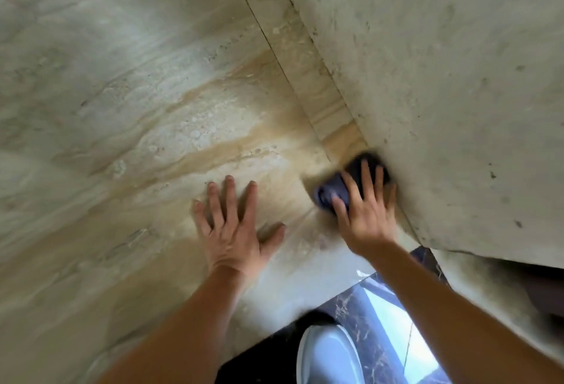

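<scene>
My right hand [367, 206] lies flat with spread, straight fingers on a dark purple cloth [335, 193], pressing it onto the beige marble surface [152, 109] right beside the rough plastered wall [442, 78]. The cloth looks blurred and is partly hidden under the hand. My left hand [235, 225] rests flat on the marble a little to the left, fingers spread, holding nothing.
A narrow marble strip [308, 72] runs along the foot of the wall. The marble ends at a near edge; below it lies dark veined floor [360, 304] with a white shoe [329, 356]. A dark gap [518, 289] opens under the wall at the right.
</scene>
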Tool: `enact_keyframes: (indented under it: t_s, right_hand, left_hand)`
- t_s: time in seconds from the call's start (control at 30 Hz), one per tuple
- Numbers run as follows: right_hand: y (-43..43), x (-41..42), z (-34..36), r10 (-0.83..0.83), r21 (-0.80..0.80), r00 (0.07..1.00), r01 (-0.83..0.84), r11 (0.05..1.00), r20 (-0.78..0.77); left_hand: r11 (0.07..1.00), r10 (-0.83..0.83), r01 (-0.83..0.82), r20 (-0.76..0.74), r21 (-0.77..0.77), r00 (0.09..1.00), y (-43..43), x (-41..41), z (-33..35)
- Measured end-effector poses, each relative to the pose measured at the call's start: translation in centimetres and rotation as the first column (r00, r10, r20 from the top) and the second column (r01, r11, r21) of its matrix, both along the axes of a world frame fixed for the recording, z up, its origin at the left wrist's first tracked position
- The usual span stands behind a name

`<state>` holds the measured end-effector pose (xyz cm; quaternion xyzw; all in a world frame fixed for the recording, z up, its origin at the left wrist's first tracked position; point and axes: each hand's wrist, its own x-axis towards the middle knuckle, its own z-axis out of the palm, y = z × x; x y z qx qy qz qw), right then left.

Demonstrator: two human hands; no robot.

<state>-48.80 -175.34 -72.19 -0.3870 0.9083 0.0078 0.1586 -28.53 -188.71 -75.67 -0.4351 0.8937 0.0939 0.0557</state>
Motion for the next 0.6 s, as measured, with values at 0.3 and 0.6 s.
enact_keyframes:
  t_s: [0.3,0.6]
  right_hand:
    - [2.6,2.3,0.9,-0.043,0.097,0.998,0.047,0.994,-0.037]
    - [-2.1,-3.5,2.7,0.073,-0.119,0.992,-0.084,0.989,-0.1]
  left_hand:
    - [1.0,0.01,-0.01,-0.009,-0.023,1.0,-0.1,0.1,-0.9]
    - [0.998,0.001,-0.001,0.007,-0.068,1.0,-0.1,0.1,-0.8]
